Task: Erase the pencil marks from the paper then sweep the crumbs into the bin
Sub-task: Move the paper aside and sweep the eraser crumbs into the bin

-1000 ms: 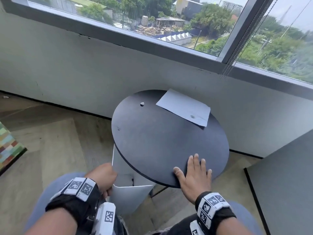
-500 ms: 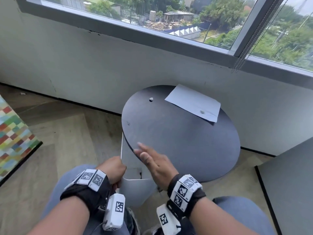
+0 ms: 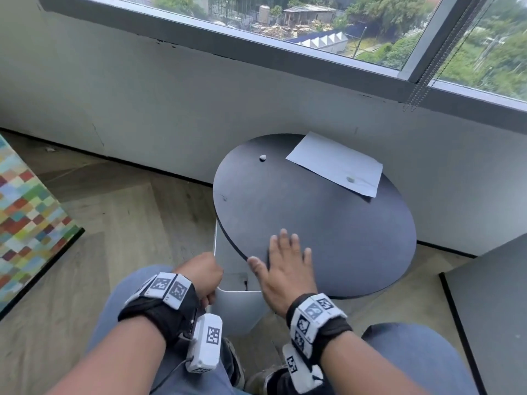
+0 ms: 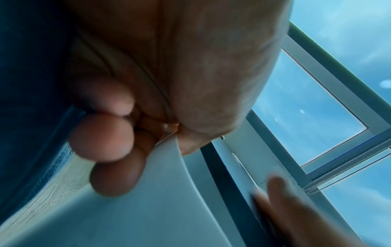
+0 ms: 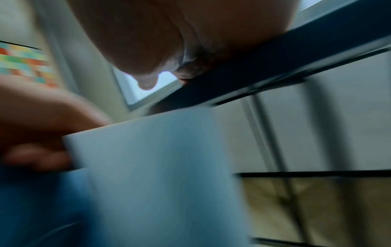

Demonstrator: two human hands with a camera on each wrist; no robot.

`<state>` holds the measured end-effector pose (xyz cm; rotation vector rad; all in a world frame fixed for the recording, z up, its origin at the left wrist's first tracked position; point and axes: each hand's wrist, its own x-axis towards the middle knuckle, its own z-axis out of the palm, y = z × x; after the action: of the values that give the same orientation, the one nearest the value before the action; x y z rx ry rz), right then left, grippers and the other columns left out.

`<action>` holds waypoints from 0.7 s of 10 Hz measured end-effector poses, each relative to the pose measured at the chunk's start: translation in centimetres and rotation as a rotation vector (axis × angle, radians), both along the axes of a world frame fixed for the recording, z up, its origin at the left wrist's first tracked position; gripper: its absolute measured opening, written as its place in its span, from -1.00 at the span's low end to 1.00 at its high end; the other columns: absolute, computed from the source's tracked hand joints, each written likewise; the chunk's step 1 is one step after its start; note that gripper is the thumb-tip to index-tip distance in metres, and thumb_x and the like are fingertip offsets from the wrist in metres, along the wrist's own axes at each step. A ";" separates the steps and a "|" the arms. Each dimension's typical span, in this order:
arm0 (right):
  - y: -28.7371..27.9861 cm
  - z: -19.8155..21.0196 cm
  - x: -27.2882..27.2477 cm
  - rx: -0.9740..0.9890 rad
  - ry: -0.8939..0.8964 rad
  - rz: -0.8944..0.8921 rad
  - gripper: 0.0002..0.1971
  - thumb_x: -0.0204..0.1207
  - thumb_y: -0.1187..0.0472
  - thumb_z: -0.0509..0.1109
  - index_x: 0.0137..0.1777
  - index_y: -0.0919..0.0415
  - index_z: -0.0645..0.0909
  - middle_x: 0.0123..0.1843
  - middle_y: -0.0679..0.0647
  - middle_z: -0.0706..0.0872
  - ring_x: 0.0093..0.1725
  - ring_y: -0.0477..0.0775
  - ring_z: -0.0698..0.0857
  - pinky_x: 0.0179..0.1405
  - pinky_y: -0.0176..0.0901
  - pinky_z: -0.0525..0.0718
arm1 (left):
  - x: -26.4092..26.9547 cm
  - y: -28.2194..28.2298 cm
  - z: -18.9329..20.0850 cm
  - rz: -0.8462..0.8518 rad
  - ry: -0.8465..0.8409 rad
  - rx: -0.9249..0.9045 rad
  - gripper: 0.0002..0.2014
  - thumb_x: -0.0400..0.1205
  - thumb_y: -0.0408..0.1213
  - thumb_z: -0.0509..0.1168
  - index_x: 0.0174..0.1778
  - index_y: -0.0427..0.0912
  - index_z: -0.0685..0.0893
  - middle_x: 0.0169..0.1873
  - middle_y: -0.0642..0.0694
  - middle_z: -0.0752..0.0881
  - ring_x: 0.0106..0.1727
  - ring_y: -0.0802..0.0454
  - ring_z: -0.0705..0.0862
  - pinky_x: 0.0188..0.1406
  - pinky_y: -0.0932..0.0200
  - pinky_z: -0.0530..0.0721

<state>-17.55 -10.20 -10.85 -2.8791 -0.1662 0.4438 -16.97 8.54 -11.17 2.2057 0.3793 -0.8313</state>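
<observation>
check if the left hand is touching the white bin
Touching. In the left wrist view, the left hand pinches the bin rim between thumb and curled fingers; the head view agrees.

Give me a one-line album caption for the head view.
Right hand flat on the round black table; left hand grips the white bin.

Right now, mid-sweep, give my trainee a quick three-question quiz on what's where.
1. True or false: the right hand lies flat on the round black table.
2. What does the left hand hold? A) the white bin by its rim B) the paper
3. Fill in: a small grey lump sits on the ____.

Key: 1 true; 2 A; 3 paper.
</observation>
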 end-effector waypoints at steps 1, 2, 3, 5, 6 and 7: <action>4.0 0.4 -1.2 0.134 0.055 0.188 0.01 0.38 -0.50 -0.53 0.75 0.04 -0.05 0.76 -0.03 -0.29 0.70 0.04 -0.39 0.64 0.22 -0.42 | 0.0 0.4 0.0 -0.027 0.027 0.002 -0.61 0.65 -0.39 0.09 -0.23 -0.55 0.76 -0.44 -0.44 0.76 -0.60 -0.18 0.65 -0.60 0.22 0.57; 4.3 1.4 -1.6 0.326 0.097 0.308 -0.06 0.44 -0.48 -0.42 0.73 -0.01 0.12 0.77 -0.07 0.00 0.73 -0.09 -0.18 0.69 0.12 -0.31 | 1.1 0.5 0.2 -0.087 0.019 0.027 -0.68 0.64 -0.41 0.17 -0.37 -0.38 0.73 -0.51 -0.27 0.74 -0.56 -0.17 0.71 -0.59 0.26 0.57; 2.7 2.2 -2.1 0.630 0.084 0.288 -0.35 0.66 -0.27 0.08 0.71 -0.07 0.18 0.65 -0.16 0.37 0.61 -0.30 0.28 0.65 -0.18 0.22 | 2.6 0.7 0.4 -0.095 0.065 0.112 -0.61 0.70 -0.43 0.11 -0.42 -0.36 0.69 -0.55 -0.22 0.73 -0.63 -0.09 0.66 -0.54 0.25 0.56; -6.7 3.4 -0.7 0.712 -0.177 -0.091 -0.69 0.66 0.02 0.33 0.39 -0.18 0.57 0.31 -0.28 0.69 0.27 -0.45 0.61 0.33 -0.42 0.54 | 6.9 4.2 0.6 0.024 -0.022 0.184 -0.69 0.82 -0.38 0.16 0.39 -0.44 0.64 0.26 -0.32 0.77 -0.54 0.14 0.62 -0.67 0.39 0.58; -12.5 2.7 0.1 0.403 -0.156 -0.240 -0.58 0.60 0.01 0.41 0.45 -0.05 0.56 0.44 -0.09 0.60 0.46 -0.12 0.53 0.40 -0.31 0.37 | 10.0 7.3 0.1 -0.119 0.019 0.325 -0.64 0.82 -0.37 0.16 0.52 -0.38 0.57 0.41 -0.30 0.68 -0.33 0.04 0.61 -0.66 0.42 0.56; -16.5 1.5 0.5 0.122 -0.081 -0.303 -0.36 0.54 -0.09 0.44 0.59 0.07 0.43 0.67 0.11 0.33 0.67 0.08 0.24 0.63 -0.09 0.14 | 11.2 10.0 -0.3 -0.295 0.027 0.470 -0.66 0.79 -0.32 0.15 0.43 -0.35 0.64 0.38 -0.27 0.71 0.01 -0.18 0.71 -0.41 0.24 0.54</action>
<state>-17.04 -26.66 -9.38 -2.7392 0.2198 0.2505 -5.80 18.55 -11.51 2.7367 0.2854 -1.0082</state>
